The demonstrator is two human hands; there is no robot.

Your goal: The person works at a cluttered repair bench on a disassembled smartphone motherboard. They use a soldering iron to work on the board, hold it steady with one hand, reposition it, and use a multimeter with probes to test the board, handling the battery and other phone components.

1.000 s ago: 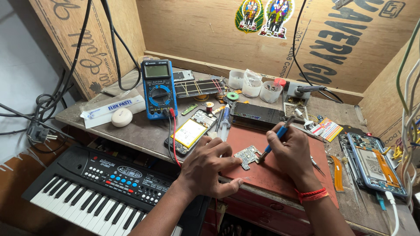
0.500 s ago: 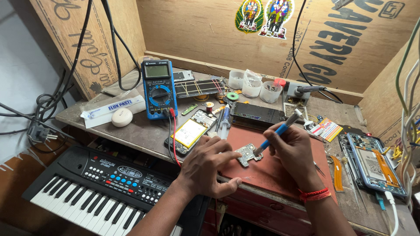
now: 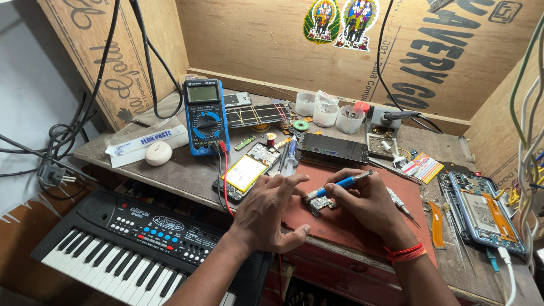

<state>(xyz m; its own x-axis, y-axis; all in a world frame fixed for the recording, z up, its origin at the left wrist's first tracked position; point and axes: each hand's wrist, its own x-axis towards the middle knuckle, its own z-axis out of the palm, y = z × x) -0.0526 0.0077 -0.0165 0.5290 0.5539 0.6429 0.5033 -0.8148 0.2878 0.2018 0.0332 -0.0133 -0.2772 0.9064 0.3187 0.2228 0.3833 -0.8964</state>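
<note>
A: What sits at the middle of it all?

B: A small circuit board [image 3: 318, 203], lying on the red mat [image 3: 362, 226] at the front of the wooden workbench [image 3: 170, 170], right between the two hands.

A: And the hands?

B: The right hand [image 3: 368, 207] is clenched around a blue-handled screwdriver [image 3: 339, 185], its tip down at the board. The left hand [image 3: 272, 212] grasps nothing; its fingers are spread, with the fingertips [image 3: 303, 180] pressing by the board's left edge. Whether they touch the board itself I cannot tell.

A: What lies close by?

B: Just left of the left hand, an opened phone with a yellow battery [image 3: 246, 173]. Behind the mat, a dark phone screen [image 3: 331, 148] lying flat. A second small screwdriver [image 3: 399, 204] lies on the mat to the right.

A: Farther out?

B: A blue multimeter [image 3: 205, 116] stands at the back left, its red lead [image 3: 225, 175] running forward. White plastic cups [image 3: 328, 110] stand behind. Another opened phone [image 3: 481, 209] lies at far right, and a keyboard [image 3: 130, 243] sits below the bench.
</note>
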